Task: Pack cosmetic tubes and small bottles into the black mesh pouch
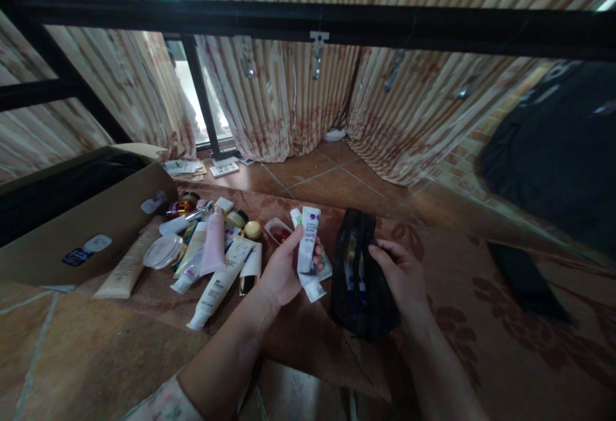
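My left hand (283,270) is closed round a small white tube (308,238) with purple print, held upright. Behind and below it lie another white tube (314,289) and a clear container (279,231) with something red inside. At the right, my right hand (397,273) pinches the side of a black mesh pouch (353,305), whose top is open. Several items show inside it, one with blue parts. To the left of my left hand is a heap of cosmetics, among them a pink tube (214,241), a long white tube (224,283) and a round clear-lidded jar (163,251).
A cardboard box (120,215) holding something black stands at the left. A dark phone-like slab (529,280) lies at the right on the brown patterned cloth (447,260). A black metal bar (269,20) crosses in front of the striped curtains (298,100). Dark fabric (558,151) bulges at far right.
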A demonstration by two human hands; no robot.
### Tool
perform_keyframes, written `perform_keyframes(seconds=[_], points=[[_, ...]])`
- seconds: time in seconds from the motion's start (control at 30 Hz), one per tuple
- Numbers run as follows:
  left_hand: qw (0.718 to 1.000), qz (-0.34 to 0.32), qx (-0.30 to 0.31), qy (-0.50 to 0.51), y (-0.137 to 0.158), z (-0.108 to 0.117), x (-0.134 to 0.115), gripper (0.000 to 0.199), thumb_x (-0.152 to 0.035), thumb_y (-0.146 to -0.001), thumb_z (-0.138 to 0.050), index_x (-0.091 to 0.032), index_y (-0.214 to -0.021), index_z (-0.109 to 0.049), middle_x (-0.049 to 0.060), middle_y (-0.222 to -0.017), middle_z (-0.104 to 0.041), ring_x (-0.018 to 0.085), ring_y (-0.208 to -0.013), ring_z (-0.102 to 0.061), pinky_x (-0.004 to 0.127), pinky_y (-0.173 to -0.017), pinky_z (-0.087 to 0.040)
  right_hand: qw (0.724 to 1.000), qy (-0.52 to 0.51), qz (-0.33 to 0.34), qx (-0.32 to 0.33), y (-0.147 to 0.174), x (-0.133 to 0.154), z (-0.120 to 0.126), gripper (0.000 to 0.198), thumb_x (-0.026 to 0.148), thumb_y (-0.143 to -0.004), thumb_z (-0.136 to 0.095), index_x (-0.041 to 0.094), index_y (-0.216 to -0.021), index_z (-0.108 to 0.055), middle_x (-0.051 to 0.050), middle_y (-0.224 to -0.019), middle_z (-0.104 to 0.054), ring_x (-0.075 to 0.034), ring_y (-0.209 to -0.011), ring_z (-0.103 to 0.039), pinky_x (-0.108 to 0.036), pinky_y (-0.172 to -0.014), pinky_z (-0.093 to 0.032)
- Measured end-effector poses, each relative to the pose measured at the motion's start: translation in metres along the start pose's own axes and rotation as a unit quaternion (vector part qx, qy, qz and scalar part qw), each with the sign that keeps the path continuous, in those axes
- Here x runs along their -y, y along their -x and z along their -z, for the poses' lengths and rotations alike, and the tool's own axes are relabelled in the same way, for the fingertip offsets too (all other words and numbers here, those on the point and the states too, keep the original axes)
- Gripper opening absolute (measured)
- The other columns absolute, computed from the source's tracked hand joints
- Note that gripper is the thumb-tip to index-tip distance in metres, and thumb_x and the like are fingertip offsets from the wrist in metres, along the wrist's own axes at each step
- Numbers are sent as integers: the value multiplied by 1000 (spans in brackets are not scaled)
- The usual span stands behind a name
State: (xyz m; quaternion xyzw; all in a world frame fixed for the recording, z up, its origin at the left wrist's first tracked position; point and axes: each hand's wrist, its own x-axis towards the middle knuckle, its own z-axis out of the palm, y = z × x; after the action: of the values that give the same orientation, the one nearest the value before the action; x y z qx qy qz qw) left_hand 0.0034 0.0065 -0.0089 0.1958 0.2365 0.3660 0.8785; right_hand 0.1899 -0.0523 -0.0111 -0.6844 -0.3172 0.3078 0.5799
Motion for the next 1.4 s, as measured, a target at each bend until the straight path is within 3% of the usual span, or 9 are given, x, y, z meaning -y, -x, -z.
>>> perform_keyframes(seconds=[0.13,0.27,0.5,0.9,1.2,1.33,1.4], points=[[999,-23,-24,-9,-1,0,0,30,-43,-79,-66,-14,-84,-61,2,-72,-61,9,-55,-55,24,-56,-48,1000,-6,-4,0,1,1,0,32,44,-64,-74,18,-83,-71,-2,-68,-70,-17,-58,-63,-27,-55,-49],[992,-73,-75,-65,-2,0,4,28,-26,-66,-80,-13,-79,-59,-2,-65,-60,7,-52,-54,20,-53,-44,1000,-13,-1,-3,1,1,-1,32,44,-63,-74,18,-83,-71,-1,-67,-70,-17,-59,-63,-27,-55,-49],[968,-139,-117,-175,-5,0,13,36,-21,-55,-84,-15,-80,-59,-3,-65,-63,10,-53,-57,23,-55,-45,1000,-1,11,-1,-2,-4,0,36,47,-64,-74,18,-85,-72,-3,-71,-71,-19,-63,-64,-28,-57,-51],[928,-188,-132,-291,-2,-6,16,26,-18,-59,-79,-16,-69,-56,-4,-57,-59,9,-48,-50,21,-49,-40,1000,-12,2,6,-1,-4,-1,35,48,-64,-73,19,-83,-71,-1,-68,-71,-18,-60,-64,-28,-57,-50],[931,-174,-122,-298,-2,-4,17,23,-24,-56,-82,-13,-66,-64,-1,-61,-63,10,-51,-51,22,-50,-40,1000,-7,1,2,-1,-2,-1,35,47,-63,-74,18,-83,-71,-2,-70,-71,-18,-60,-64,-28,-57,-49],[916,-154,-121,-351,-9,12,20,29,-40,-69,-73,-13,-67,-64,1,-61,-62,11,-52,-51,23,-51,-39,1000,-7,-5,-1,-1,-2,-1,33,45,-63,-74,19,-83,-71,-1,-69,-70,-17,-59,-63,-27,-57,-49],[884,-159,-100,-429,-12,19,21,36,-47,-78,-62,-12,-66,-64,2,-62,-62,12,-55,-52,23,-53,-40,1000,-8,-5,1,0,-2,-1,34,46,-63,-74,19,-83,-71,-1,-68,-70,-17,-59,-63,-27,-56,-49]])
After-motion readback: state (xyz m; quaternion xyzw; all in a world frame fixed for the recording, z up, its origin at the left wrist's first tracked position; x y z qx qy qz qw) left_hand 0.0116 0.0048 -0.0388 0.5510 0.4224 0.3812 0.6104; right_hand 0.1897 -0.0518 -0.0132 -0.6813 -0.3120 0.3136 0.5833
